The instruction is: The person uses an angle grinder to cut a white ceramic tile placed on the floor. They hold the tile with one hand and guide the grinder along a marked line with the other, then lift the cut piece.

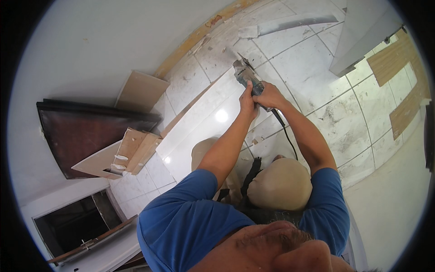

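Both my hands grip a grey and teal angle grinder point(243, 71) with a black cord. My left hand point(248, 99) wraps its handle from the left, and my right hand point(268, 94) holds it from the right, a little farther back. The grinder's disc end is over the far end of a glossy white slab point(204, 127) lying on the tiled floor, with a faint haze around it; whether the disc touches the slab I cannot tell. The black cord point(286, 131) runs down past my bent knee.
Boards point(140, 90) and a dark red padded panel point(77, 136) lean at the left wall. A curved grey strip point(294, 27) lies beyond the grinder. Wood-look planks point(398, 118) and a pale panel point(344, 54) are at right. A dark opening point(68, 226) is lower left.
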{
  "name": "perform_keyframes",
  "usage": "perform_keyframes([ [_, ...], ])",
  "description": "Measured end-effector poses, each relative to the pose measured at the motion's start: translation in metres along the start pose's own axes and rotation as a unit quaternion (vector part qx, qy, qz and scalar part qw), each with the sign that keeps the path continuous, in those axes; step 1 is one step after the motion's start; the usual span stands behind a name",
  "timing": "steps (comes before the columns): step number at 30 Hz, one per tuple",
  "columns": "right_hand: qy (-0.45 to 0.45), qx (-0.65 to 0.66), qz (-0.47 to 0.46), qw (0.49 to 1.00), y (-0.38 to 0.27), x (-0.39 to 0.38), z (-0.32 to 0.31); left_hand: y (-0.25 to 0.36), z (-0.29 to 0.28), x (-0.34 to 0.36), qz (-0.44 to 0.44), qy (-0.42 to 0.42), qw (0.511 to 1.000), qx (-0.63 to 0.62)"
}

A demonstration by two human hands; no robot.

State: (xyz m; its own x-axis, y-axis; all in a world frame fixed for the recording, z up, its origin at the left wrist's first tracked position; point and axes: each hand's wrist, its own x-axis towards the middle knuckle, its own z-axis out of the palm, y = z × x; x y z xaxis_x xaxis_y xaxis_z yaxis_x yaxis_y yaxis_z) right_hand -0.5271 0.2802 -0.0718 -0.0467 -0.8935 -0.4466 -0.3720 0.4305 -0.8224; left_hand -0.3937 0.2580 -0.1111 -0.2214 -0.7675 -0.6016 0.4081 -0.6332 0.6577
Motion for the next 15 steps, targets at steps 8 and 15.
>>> perform_keyframes([
  [8, -0.006, -0.005, 0.000, 1.000, -0.0028, -0.0057, -0.0021, -0.0020, -0.0010, -0.0038, -0.004, 0.000, 1.000, 0.020],
  [15, -0.001, -0.006, -0.005, 1.000, -0.0015, -0.0083, -0.0011, -0.0069, -0.0048, -0.0011, 0.004, -0.012, 1.000, -0.009],
])
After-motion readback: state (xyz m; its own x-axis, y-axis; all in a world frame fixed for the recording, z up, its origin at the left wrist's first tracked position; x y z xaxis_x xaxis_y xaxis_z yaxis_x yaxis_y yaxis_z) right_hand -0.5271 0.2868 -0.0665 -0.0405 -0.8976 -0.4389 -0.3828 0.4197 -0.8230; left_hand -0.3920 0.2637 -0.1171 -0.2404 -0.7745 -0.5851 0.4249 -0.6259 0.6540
